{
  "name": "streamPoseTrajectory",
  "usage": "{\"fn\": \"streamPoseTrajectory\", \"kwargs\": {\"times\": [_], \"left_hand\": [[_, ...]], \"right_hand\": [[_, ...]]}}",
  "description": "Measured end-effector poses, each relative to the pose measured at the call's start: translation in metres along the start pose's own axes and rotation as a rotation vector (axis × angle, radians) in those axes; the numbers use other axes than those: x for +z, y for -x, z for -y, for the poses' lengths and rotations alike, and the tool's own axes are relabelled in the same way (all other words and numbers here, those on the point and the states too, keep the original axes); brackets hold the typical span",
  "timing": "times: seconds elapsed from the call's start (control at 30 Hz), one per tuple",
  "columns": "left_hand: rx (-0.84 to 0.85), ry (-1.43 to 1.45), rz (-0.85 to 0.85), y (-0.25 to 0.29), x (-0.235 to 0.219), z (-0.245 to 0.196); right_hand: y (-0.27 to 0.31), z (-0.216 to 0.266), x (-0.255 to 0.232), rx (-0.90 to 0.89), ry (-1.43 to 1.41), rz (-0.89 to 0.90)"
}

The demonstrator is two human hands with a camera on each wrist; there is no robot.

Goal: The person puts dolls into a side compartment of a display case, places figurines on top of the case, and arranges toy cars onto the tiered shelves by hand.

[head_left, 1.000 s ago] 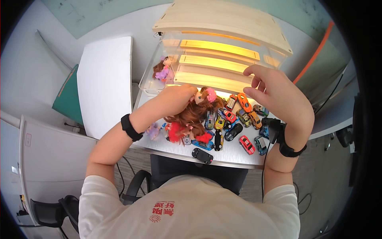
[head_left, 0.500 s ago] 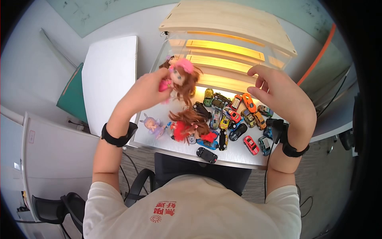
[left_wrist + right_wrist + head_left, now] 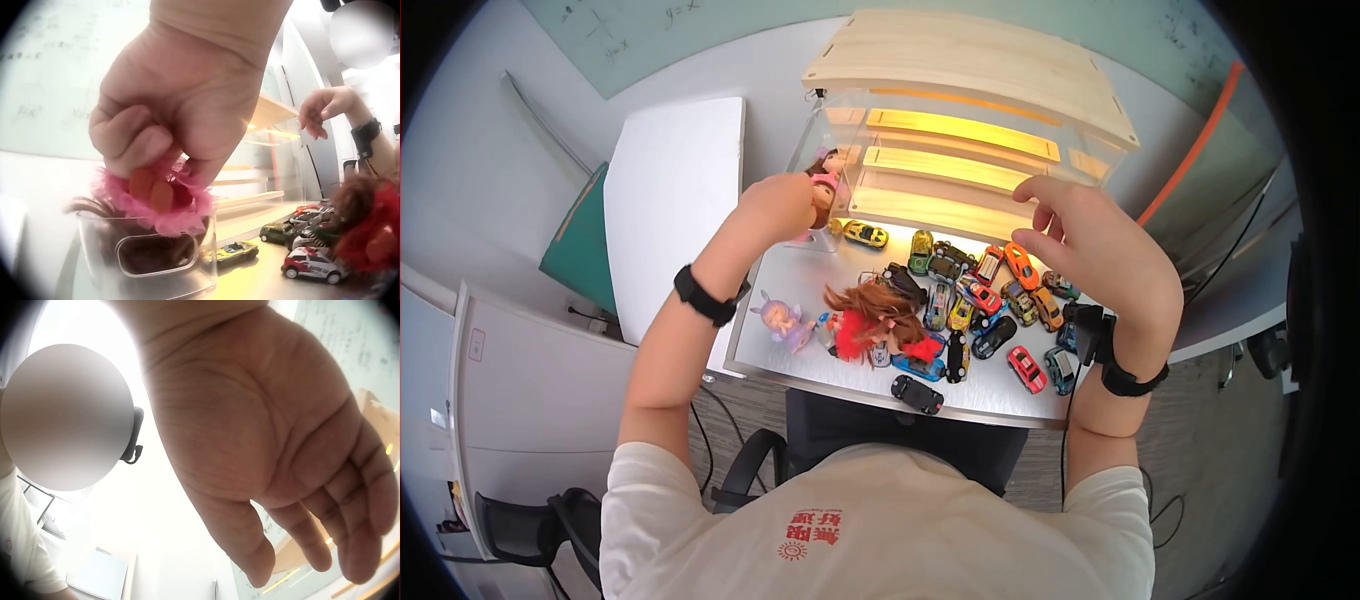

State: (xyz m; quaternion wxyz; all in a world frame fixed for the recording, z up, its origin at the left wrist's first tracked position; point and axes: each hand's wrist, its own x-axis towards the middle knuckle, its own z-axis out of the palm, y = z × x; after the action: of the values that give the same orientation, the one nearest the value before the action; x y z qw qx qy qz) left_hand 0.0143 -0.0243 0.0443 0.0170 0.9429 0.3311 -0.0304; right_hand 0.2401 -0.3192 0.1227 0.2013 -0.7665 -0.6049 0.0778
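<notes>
My left hand point(image 3: 775, 208) grips a brown-haired doll point(image 3: 824, 192) with a pink headpiece. In the left wrist view my curled fingers are at the doll's frilly pink skirt point(image 3: 178, 212), at the rim of a clear plastic bin point(image 3: 100, 256); brown hair shows through the bin's wall. Another brown-haired doll point(image 3: 832, 160) shows just behind the held one. Held over the right side of the table, my right hand point(image 3: 1095, 240) has its fingers loosely bent and nothing in them. Several toy cars point(image 3: 1026, 369) lie below it.
A red-dressed doll point(image 3: 855, 338) lies among the cars, and a small lilac figure point(image 3: 787, 322) lies at the table's left. Behind stands a wooden-topped case point(image 3: 970, 55) with lit steps point(image 3: 960, 135). A yellow car point(image 3: 865, 234) sits near the bin. A white board point(image 3: 675, 210) leans at left.
My left hand has picked up the pink-clad doll from the pile and carried it left and back to the bin. The right hand has stayed nearly in place.
</notes>
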Motion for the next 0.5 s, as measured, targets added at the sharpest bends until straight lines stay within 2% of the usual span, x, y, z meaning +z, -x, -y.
{"fn": "streamPoseTrajectory", "kwargs": {"times": [0.03,0.1,0.17,0.23,0.27,0.33,0.37,0.47,0.5], "left_hand": [[0.025,0.034,0.060,-0.008,-0.001,0.001],[0.007,0.034,0.066,-0.031,0.014,0.012],[-0.007,0.031,0.073,-0.046,0.019,0.016],[0.176,0.107,0.126,-0.052,0.021,0.016],[0.174,0.108,0.130,-0.052,0.020,0.013],[0.013,0.158,0.202,-0.053,0.015,0.007],[0.012,0.157,0.204,-0.050,0.015,0.006],[0.021,0.165,0.140,-0.030,0.012,-0.004],[0.000,0.035,0.074,-0.023,0.009,-0.006]], "right_hand": [[0.000,0.003,-0.002,-0.003,0.003,-0.001],[0.001,0.012,-0.008,0.082,0.003,0.041],[0.001,0.013,-0.009,0.084,0.000,0.038],[0.001,0.013,-0.009,0.087,-0.005,0.040],[0.001,0.013,-0.009,0.087,-0.003,0.037],[0.001,0.013,-0.007,0.086,-0.003,0.035],[0.001,0.012,-0.008,0.074,-0.002,0.029],[0.001,0.002,-0.005,0.031,-0.001,0.011],[0.001,-0.002,-0.003,-0.006,0.001,0.000]]}}
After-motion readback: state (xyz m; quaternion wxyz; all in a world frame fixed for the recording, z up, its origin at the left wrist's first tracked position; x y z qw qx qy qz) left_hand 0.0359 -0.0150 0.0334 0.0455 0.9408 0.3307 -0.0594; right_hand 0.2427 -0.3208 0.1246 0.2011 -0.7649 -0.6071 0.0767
